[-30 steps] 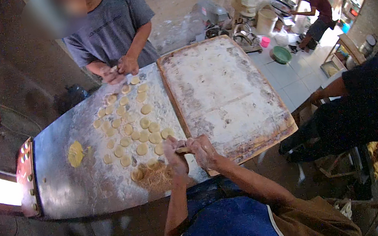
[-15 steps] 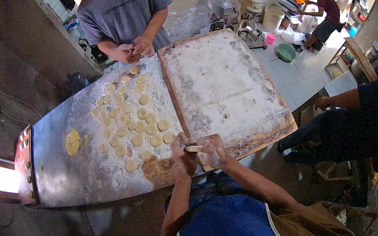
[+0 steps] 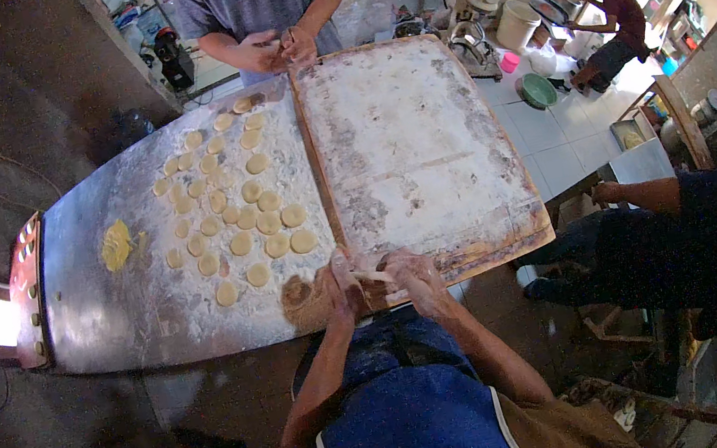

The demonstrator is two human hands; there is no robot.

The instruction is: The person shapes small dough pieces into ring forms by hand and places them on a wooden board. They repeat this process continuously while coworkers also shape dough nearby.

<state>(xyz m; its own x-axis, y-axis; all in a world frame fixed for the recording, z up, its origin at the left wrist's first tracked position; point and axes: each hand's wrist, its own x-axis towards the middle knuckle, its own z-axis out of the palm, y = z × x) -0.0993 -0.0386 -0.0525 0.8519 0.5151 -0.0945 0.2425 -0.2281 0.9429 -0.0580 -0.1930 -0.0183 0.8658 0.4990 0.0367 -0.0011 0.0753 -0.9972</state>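
Observation:
My left hand (image 3: 344, 286) and my right hand (image 3: 417, 281) are close together over the near edge of the table, both dusted with flour. Pinched between their fingers is a pale piece of dough (image 3: 374, 276). Below and left of my left hand lies a patch of brown crumbly stuff (image 3: 303, 303). Several flattened dough rounds (image 3: 268, 223) are spread over the floured metal tabletop (image 3: 91, 310). A floured wooden board (image 3: 410, 133) takes up the table's right part, just beyond my right hand.
A soft yellow mass (image 3: 117, 244) sits on the tabletop's left part. Across the table stands a person in a grey shirt (image 3: 266, 0), hands together. Another person in dark clothes (image 3: 696, 232) is close on the right. Farther back, someone crouches near a green basin (image 3: 537, 91).
My view has shifted, so the table sits higher and slightly left. My hands have drawn slightly apart around the dough, which stays between them. The person across has shifted their hands.

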